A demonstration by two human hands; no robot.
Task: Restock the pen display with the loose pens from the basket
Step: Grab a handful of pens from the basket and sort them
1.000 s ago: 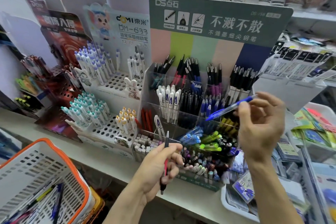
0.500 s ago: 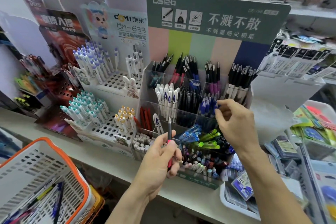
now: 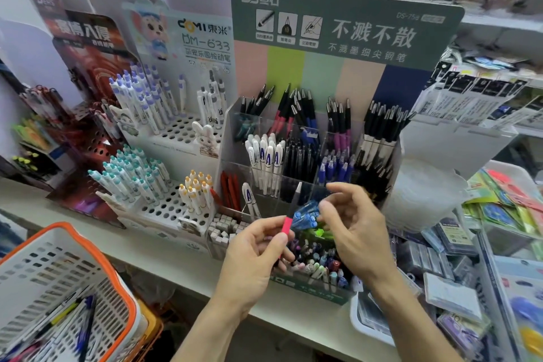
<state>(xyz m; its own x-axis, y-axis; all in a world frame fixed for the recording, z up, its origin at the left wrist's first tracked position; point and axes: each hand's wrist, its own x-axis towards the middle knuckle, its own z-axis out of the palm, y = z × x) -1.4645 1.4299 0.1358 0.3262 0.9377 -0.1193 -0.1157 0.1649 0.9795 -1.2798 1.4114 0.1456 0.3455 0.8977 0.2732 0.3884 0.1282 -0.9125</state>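
My left hand (image 3: 255,256) pinches a red-gripped pen (image 3: 289,219) and holds it upright in front of the green pen display (image 3: 346,29), tip pointing up. My right hand (image 3: 358,232) hovers just right of that pen with loosely spread fingers and nothing in it; its fingertips are close to the pen's upper part. The display's clear compartments hold black, white, blue and red pens; blue pens (image 3: 335,167) stand in the middle right slot. The white basket with an orange rim (image 3: 117,270) sits at lower left with several loose pens (image 3: 79,329) inside.
White holed racks (image 3: 176,132) with purple-, teal- and yellow-capped pens stand left of the display. A dark red pen stand (image 3: 88,73) sits further left. Packaged stationery (image 3: 458,261) fills trays on the right. The white shelf edge (image 3: 164,258) runs across below the display.
My right hand put the blue pen into the display's blue slot, then came down empty toward my left hand. My left hand raised the red-gripped pen upright.
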